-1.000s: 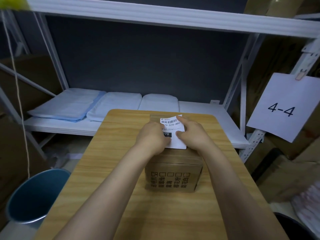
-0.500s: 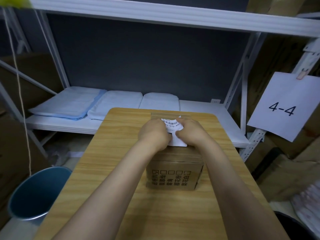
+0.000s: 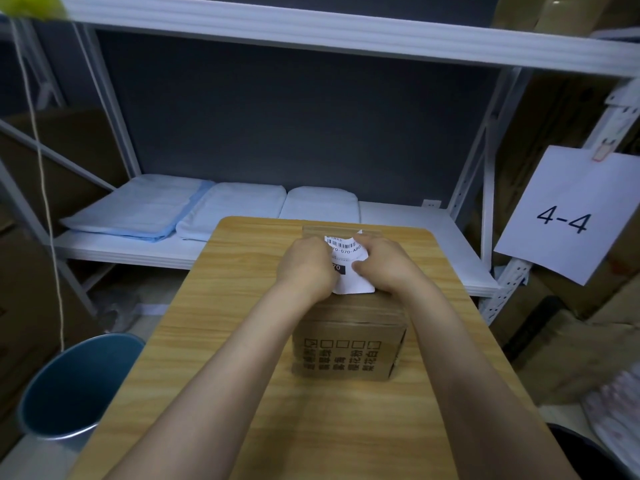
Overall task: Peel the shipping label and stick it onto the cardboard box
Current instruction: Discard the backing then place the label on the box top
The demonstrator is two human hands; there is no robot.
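A white shipping label (image 3: pixel 349 268) with a barcode and a black patch is held just above the top of a brown cardboard box (image 3: pixel 349 355) on a wooden table (image 3: pixel 214 341). My left hand (image 3: pixel 306 268) pinches the label's left edge. My right hand (image 3: pixel 384 265) pinches its right edge, where the paper bends and one corner sticks up. Both hands cover much of the label and the box's top. Whether the backing has come apart from the label cannot be made out.
A blue bin (image 3: pixel 74 382) stands on the floor left of the table. Behind the table a white metal shelf (image 3: pixel 415 230) carries folded pale blue cloths (image 3: pixel 138 209). A paper sign reading 4-4 (image 3: pixel 568 216) hangs at the right among cardboard boxes.
My hands have closed in on the label from both sides. The label lay fairly flat a second ago; its right edge is now bent with a corner raised.
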